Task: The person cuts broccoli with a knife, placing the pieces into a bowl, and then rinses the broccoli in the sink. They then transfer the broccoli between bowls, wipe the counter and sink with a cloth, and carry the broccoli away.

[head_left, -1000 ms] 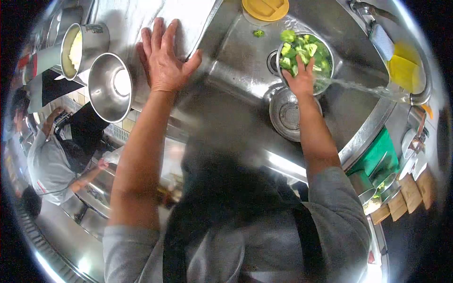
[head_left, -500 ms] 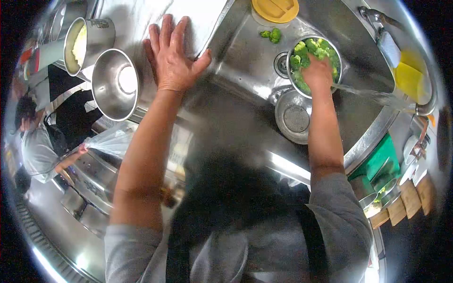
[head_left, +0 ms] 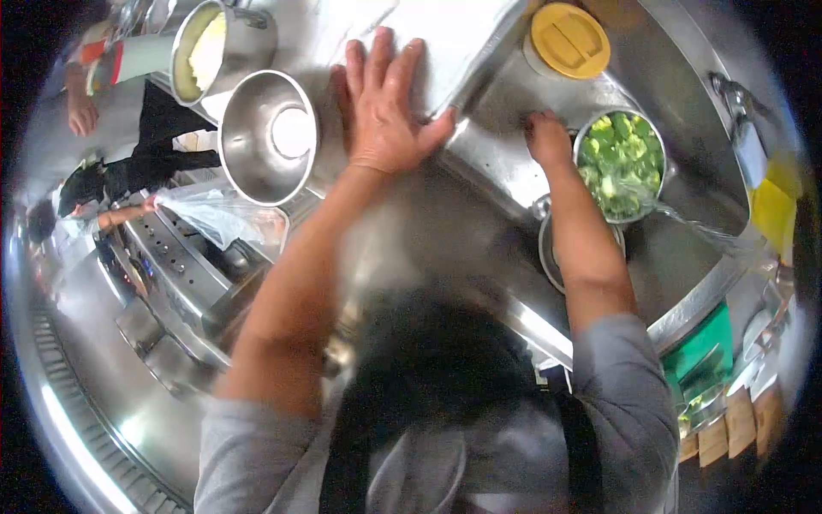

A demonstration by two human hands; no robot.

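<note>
My left hand (head_left: 384, 124) lies flat with fingers spread on the white work surface (head_left: 462, 38) beside the sink. Inside the metal sink (head_left: 488, 141), my right hand (head_left: 549, 140) is closed at the spot where loose broccoli florets lay; the florets themselves are hidden by the fingers. Just right of it stands a round metal pot (head_left: 664, 158) full of cut broccoli (head_left: 621, 154), and a stream of water (head_left: 693, 223) runs into it. Partly behind my right forearm sits a metal bowl or lid (head_left: 550, 253).
A tub with a yellow lid (head_left: 569, 41) stands at the sink's far end. Left of my hand are an empty-looking metal bowl (head_left: 267, 141) and a pot with pale food (head_left: 205, 56). Another person's arm (head_left: 127, 214) holds a clear plastic bag (head_left: 218, 214).
My right hand has left the broccoli pot and moved left to the loose florets, closing over them. My left hand stays flat. The whole view has shifted.
</note>
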